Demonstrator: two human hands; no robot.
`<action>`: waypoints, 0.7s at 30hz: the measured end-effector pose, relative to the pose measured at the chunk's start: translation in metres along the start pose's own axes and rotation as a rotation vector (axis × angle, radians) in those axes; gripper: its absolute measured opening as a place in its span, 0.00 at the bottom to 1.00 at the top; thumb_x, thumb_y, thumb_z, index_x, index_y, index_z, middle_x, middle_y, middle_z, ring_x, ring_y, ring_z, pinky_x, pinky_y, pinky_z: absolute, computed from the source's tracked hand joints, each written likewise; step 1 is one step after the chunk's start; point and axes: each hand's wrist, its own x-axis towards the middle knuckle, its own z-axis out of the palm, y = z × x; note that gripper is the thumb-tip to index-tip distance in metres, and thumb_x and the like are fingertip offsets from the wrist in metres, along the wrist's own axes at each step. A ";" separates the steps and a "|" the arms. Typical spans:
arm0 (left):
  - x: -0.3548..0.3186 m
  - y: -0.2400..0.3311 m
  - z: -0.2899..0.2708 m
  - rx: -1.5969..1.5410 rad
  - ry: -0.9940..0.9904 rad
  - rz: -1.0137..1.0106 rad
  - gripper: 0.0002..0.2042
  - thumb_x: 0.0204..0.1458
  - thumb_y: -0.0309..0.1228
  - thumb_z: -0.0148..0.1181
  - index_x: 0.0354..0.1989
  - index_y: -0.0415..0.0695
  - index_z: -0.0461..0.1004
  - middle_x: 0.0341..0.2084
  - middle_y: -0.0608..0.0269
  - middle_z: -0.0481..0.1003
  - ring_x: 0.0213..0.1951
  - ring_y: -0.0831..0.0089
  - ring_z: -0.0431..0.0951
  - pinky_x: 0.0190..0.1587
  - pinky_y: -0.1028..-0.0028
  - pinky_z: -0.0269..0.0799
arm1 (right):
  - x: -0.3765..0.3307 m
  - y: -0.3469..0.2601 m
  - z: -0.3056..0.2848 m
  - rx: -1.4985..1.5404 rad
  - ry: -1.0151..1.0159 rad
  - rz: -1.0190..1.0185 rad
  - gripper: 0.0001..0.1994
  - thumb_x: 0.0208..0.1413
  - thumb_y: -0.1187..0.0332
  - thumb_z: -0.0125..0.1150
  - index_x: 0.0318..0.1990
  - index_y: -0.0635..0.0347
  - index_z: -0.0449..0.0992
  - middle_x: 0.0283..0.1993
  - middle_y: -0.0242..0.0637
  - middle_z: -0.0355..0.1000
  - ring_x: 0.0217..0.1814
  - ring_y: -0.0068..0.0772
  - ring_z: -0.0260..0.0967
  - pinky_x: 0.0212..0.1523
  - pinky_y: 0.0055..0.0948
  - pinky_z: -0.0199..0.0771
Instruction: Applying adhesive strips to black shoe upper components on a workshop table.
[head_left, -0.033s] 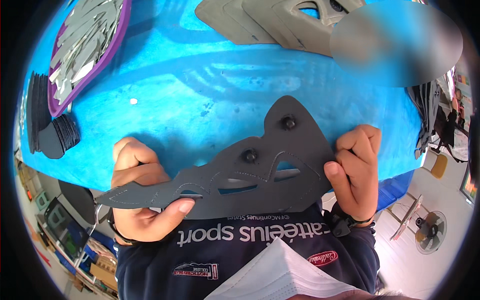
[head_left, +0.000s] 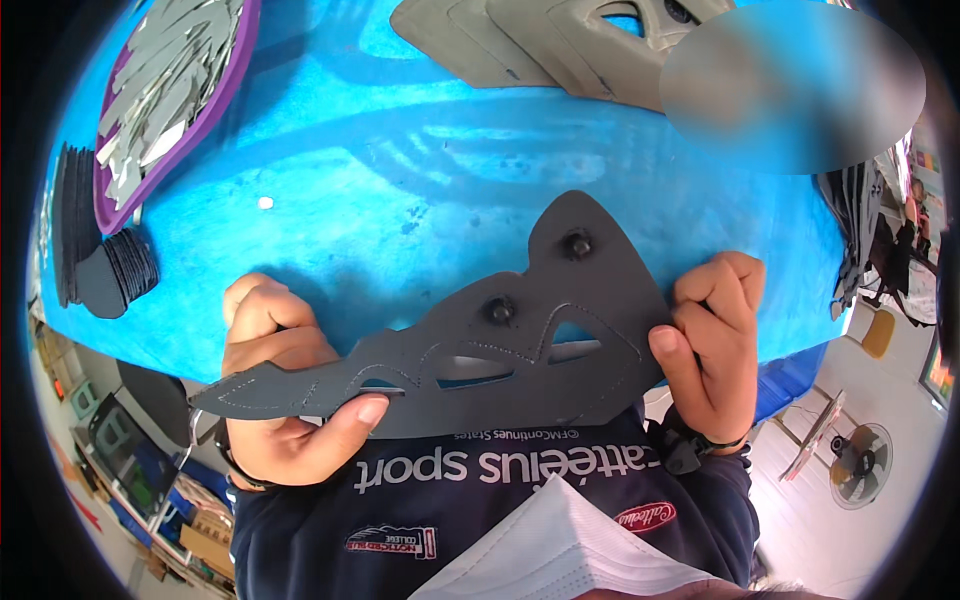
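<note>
A dark grey, flat shaped panel (head_left: 520, 400) is held up in front of my chest, above the table's near edge. It has stitched lines, several cut-out openings and two black round studs on its face. My left hand (head_left: 280, 375) grips its narrow left part, thumb on the front near a small opening and the other fingers curled behind. At the panel's right edge, my right hand (head_left: 712, 345) pinches it with the thumb against the border and the fingers bent. Where the fingertips meet the panel's back is hidden.
A purple tray (head_left: 222, 112) of silvery-grey strips stands at the far left of the blue table (head_left: 400, 235), near stacked black pieces (head_left: 120, 272). Large grey-brown panels (head_left: 490, 45) lie at the far side. Black pieces (head_left: 850, 225) hang at the right edge. A small white bit (head_left: 265, 203) lies left of centre.
</note>
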 end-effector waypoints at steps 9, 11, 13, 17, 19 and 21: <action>0.001 -0.001 0.001 0.144 -0.049 0.053 0.09 0.28 0.31 0.62 0.16 0.39 0.71 0.11 0.66 0.64 0.22 0.69 0.59 0.32 0.66 0.50 | 0.000 0.004 0.002 0.059 0.045 -0.046 0.10 0.39 0.68 0.59 0.17 0.62 0.66 0.26 0.35 0.59 0.32 0.39 0.51 0.35 0.32 0.51; 0.004 0.001 0.004 0.143 -0.027 0.054 0.09 0.27 0.30 0.62 0.17 0.39 0.71 0.12 0.66 0.64 0.22 0.69 0.60 0.32 0.67 0.50 | -0.001 0.005 0.001 0.078 0.044 -0.066 0.10 0.39 0.67 0.58 0.17 0.62 0.65 0.26 0.35 0.59 0.32 0.39 0.51 0.35 0.32 0.50; 0.005 0.002 0.007 0.147 -0.014 0.051 0.09 0.27 0.29 0.62 0.17 0.39 0.71 0.12 0.66 0.64 0.22 0.69 0.60 0.31 0.67 0.51 | -0.002 0.006 0.002 0.063 0.070 -0.081 0.11 0.40 0.66 0.58 0.16 0.62 0.65 0.25 0.36 0.58 0.31 0.39 0.50 0.34 0.32 0.49; 0.004 0.001 0.005 0.146 -0.014 0.044 0.09 0.27 0.27 0.63 0.16 0.39 0.69 0.13 0.65 0.63 0.22 0.69 0.61 0.31 0.68 0.52 | -0.003 0.006 0.004 0.062 0.087 -0.086 0.12 0.40 0.66 0.57 0.16 0.63 0.63 0.25 0.36 0.57 0.30 0.38 0.50 0.33 0.32 0.50; 0.003 0.001 0.006 0.142 0.001 0.027 0.09 0.27 0.27 0.63 0.15 0.40 0.68 0.13 0.65 0.63 0.21 0.69 0.61 0.31 0.68 0.52 | -0.003 0.006 0.004 0.067 0.087 -0.088 0.12 0.40 0.66 0.57 0.16 0.62 0.63 0.25 0.36 0.58 0.30 0.39 0.50 0.33 0.32 0.50; 0.003 0.002 0.004 0.154 -0.005 0.030 0.09 0.27 0.27 0.64 0.15 0.40 0.68 0.13 0.65 0.63 0.21 0.69 0.61 0.31 0.68 0.52 | -0.003 0.005 0.004 0.066 0.084 -0.087 0.12 0.40 0.66 0.57 0.16 0.62 0.63 0.25 0.36 0.58 0.30 0.39 0.50 0.33 0.33 0.50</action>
